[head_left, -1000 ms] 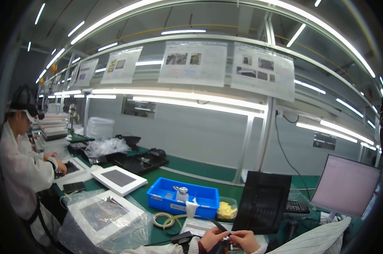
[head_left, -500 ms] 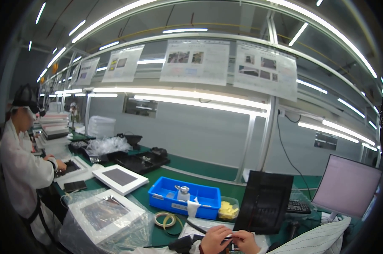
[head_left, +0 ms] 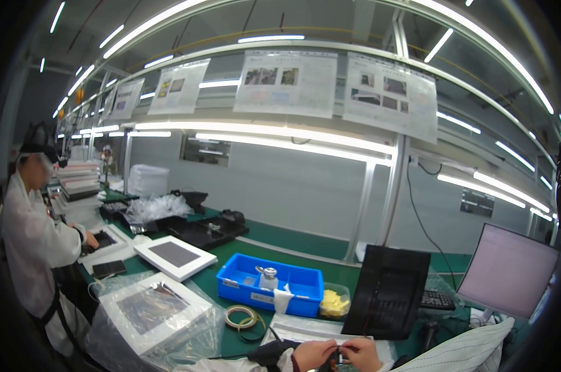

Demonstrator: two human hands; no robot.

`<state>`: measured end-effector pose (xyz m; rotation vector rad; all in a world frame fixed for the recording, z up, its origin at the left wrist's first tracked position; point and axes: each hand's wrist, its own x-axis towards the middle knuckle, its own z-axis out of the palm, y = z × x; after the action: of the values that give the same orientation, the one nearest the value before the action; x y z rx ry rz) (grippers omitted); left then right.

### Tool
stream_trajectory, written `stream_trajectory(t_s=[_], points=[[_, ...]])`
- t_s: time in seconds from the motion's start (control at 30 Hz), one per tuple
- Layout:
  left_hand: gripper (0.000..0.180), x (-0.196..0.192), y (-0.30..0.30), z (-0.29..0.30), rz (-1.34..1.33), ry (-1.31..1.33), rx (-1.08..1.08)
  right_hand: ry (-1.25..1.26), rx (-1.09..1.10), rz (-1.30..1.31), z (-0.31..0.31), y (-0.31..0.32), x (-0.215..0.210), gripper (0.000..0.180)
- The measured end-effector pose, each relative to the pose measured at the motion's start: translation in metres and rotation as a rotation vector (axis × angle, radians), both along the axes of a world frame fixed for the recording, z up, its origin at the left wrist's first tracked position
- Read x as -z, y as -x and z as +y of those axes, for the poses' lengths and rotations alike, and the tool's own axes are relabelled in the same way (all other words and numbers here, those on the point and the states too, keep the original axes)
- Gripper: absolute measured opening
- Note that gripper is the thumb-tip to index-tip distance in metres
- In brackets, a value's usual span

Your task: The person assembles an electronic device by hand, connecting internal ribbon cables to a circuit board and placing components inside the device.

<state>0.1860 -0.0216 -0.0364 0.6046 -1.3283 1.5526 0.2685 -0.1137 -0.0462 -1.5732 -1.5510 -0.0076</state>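
At the lower edge, my left hand (head_left: 313,356) and my right hand (head_left: 362,354) meet with fingertips pinched together. Between them is something small and dark, too tiny to name. Below the fingers, small parts show only partly. A white flat frame-like panel (head_left: 298,327) lies on the bench just beyond my hands. Close by my left wrist is a black cylindrical thing (head_left: 266,351) with a dark cable. Right behind my hands stands a black rectangular panel (head_left: 389,291), tilted upright.
A blue divided bin (head_left: 265,302) holds a metal-topped bottle (head_left: 268,278). Beside it are a tub of yellow pieces (head_left: 335,302) and tape rolls (head_left: 241,317). Plastic-wrapped white frame (head_left: 116,302) lies left. A monitor (head_left: 506,270) and keyboard (head_left: 438,300) stand right. A co-worker (head_left: 39,242) works far left.
My left hand's fingers have turned and drawn in toward my right fingertips, and both hands sit slightly lower and closer. The co-worker's hands shifted a little.
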Motion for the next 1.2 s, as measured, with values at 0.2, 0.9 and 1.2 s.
stream_trajectory(t_s=[0.2, 0.9, 1.2], points=[[0.012, -0.035, 0.071, -0.008, 0.988, -0.19, -0.619, 0.027, -0.065, -0.001, 0.004, -0.014, 0.015, 0.012], [0.015, -0.035, 0.093, -0.009, 1.635, -0.393, -1.198, 0.083, -0.091, 0.016, -0.004, 0.006, -0.003, 0.012], [0.017, -0.023, 0.086, 0.0, 1.624, -0.451, -1.232, 0.089, -0.114, 0.052, -0.005, 0.005, -0.004, 0.011]])
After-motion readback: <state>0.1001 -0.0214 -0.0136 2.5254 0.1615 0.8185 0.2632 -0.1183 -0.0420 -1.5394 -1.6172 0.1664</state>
